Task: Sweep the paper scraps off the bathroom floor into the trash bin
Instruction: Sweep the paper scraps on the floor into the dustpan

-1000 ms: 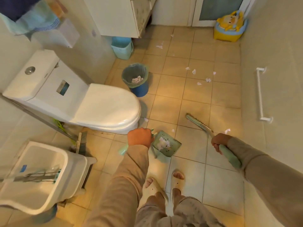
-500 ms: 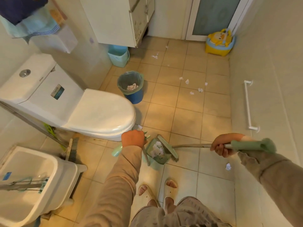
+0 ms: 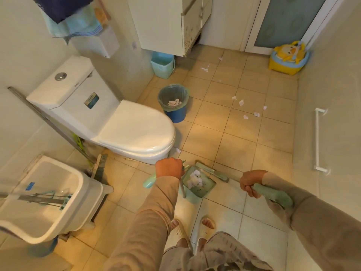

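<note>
My left hand [image 3: 169, 168] grips the handle of a green dustpan [image 3: 205, 189] that rests on the floor by my feet with white paper scraps [image 3: 195, 179] inside. My right hand [image 3: 250, 182] holds the green handle of a broom [image 3: 212, 171], whose head lies against the dustpan's far edge. A blue trash bin [image 3: 174, 103] with a grey-green liner stands beyond the toilet, with some scraps inside. More scraps [image 3: 245, 109] lie scattered on the tiles at mid right, others [image 3: 205, 68] near the cabinet, and one [image 3: 178, 150] by the toilet base.
A white toilet [image 3: 125, 132] fills the left middle. A white mop basin [image 3: 48, 196] stands at lower left with a brush [image 3: 100, 167] beside it. A light blue bin [image 3: 163, 65] sits under the cabinet. A yellow child's potty [image 3: 289, 57] is by the door. My slippered feet [image 3: 192, 229] are below.
The broom head swung left from the open floor to the dustpan's edge. My right hand moved from low and near to out at the right, and the view tilted up.
</note>
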